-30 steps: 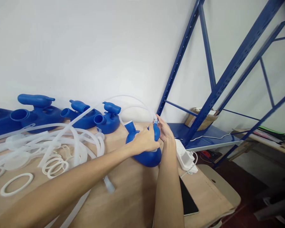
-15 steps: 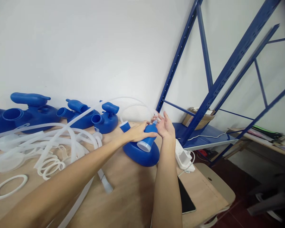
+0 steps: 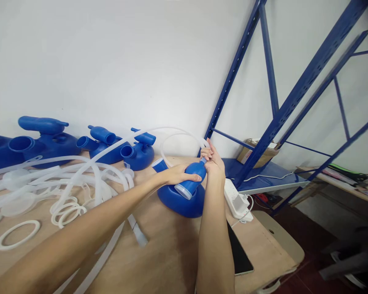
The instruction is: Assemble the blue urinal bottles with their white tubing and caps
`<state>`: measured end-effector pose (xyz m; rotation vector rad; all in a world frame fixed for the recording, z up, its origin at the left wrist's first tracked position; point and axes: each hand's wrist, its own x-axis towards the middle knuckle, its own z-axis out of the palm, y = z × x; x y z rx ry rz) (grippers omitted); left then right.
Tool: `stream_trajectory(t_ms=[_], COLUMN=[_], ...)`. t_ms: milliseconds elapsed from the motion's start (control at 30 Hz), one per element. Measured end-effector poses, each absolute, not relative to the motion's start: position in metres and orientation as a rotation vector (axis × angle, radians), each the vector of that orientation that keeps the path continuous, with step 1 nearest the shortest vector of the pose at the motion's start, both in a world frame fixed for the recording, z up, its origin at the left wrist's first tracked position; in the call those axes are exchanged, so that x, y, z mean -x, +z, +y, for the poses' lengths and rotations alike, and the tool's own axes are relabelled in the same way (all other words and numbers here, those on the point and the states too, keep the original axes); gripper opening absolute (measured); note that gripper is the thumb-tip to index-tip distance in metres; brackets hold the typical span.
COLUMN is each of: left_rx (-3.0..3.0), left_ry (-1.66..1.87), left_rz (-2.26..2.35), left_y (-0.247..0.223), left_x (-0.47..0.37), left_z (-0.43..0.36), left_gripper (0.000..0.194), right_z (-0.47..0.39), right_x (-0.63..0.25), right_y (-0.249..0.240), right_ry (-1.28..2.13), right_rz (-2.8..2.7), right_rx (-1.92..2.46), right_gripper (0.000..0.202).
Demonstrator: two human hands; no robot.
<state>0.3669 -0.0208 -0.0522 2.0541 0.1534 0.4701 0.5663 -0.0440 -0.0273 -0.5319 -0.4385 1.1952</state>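
Note:
My left hand (image 3: 176, 174) is wrapped round a blue plastic funnel-shaped piece (image 3: 195, 169), whose wide white-rimmed mouth tilts down toward me. Its narrow spout points up and away, into my right hand (image 3: 215, 163). There my right fingers are closed around the end of a translucent tube (image 3: 184, 129) at the spout; whether the tube sits over the spout is hidden. Right under the piece lies a rounded blue plastic bottle (image 3: 180, 206), partly covered by it. Behind my left wrist rests a small blue cup-shaped part (image 3: 160, 165) with a pale rim.
Several blue bottles (image 3: 141, 157) line the wall at left. Loose translucent tubes (image 3: 88, 163) and white rings (image 3: 18, 234) lie in front. On the right are a power strip (image 3: 234, 200), a dark tablet-like slab (image 3: 237, 251) and a blue metal rack (image 3: 233, 77).
The right fingers have curled in from a more open pose and closed round the tube at the spout. The blue piece has tilted slightly, and the view has shifted a little.

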Motion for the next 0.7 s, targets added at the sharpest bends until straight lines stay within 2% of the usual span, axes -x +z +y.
stream_trajectory(t_ms=[167, 467, 700], left_rx=[-2.022, -2.010, -2.005], left_ry=[0.434, 0.507, 0.494], left_rz=[0.156, 0.134, 0.148], left_y=[-0.054, -0.057, -0.053], left_x=[-0.367, -0.372, -0.373], left_z=[-0.020, -0.025, -0.031], left_gripper=[0.068, 0.079, 0.074], right_z=[-0.041, -0.042, -0.043], right_x=[-0.572, -0.581, -0.587], right_y=[-0.027, -0.033, -0.034], right_ry=[1.167, 1.149, 1.135], right_rz=[-0.428, -0.404, -0.358], right_rx=[0.534, 0.544, 0.559], right_gripper=[0.017, 0.020, 0.026])
